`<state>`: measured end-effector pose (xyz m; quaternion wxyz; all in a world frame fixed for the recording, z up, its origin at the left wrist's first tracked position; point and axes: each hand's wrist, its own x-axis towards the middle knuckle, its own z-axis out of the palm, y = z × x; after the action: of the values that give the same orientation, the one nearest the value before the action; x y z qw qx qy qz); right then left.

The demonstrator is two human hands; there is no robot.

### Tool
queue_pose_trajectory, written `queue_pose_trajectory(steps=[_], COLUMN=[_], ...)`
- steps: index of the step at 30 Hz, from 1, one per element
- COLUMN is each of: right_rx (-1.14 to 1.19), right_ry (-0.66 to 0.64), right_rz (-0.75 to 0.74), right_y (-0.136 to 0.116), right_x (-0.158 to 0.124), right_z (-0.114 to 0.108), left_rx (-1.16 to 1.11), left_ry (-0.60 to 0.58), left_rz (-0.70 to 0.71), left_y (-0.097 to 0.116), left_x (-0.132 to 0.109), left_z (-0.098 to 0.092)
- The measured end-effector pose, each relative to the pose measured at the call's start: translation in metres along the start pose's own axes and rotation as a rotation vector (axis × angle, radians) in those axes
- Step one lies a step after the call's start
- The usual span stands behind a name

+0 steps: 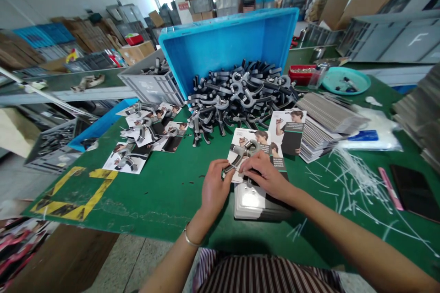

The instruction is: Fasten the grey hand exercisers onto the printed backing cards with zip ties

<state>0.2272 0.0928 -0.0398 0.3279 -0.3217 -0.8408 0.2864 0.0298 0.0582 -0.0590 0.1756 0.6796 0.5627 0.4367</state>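
In front of me a hand grip strengthener (252, 146) lies against a printed backing card (235, 137). My left hand (216, 185) is closed around one handle and the card's left edge. My right hand (264, 173) bends over the card with thumb and fingers pinched together near the other handle; what sits in the pinch is too small to make out. Under both hands is a stack of cards (244, 203), with another printed card (292, 139) just beyond on the right. Several cards with grip strengtheners on them (129, 158) lie to the left.
A tipped blue bin (223, 41) spills a heap of grip strengtheners (240, 94) onto the green table (172, 197). On the right are stacked cards (330, 114), loose white zip ties (360, 183), a pink cutter (390, 187), a dark phone (415, 190) and a turquoise tray (360, 82).
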Motion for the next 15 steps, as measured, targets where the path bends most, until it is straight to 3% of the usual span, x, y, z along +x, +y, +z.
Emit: queue_pose_trajectory(steps=[3, 6, 10, 12, 15], right_rx=[-0.061, -0.078, 0.040, 0.033, -0.105], right_ry=[-0.027, -0.046, 0.016, 0.139, 0.308], right_rz=[0.018, 0.049, 0.101, 0.141, 0.346], right_y=[-0.001, -0.007, -0.010, -0.002, 0.024], right_x=[0.001, 0.007, -0.007, -0.033, -0.092], right_z=[-0.002, -0.004, -0.025, -0.043, -0.074], left_rx=[-0.078, -0.141, -0.188, -0.187, -0.148], left_ry=[-0.090, -0.171, -0.162, -0.101, 0.024], left_rz=[-0.074, -0.037, -0.034, -0.082, -0.206], left_y=[-0.001, -0.002, -0.003, -0.006, -0.022], left_x=[0.007, 0.014, 0.019, 0.021, 0.029], left_z=[-0.003, -0.001, -0.005, -0.021, -0.069])
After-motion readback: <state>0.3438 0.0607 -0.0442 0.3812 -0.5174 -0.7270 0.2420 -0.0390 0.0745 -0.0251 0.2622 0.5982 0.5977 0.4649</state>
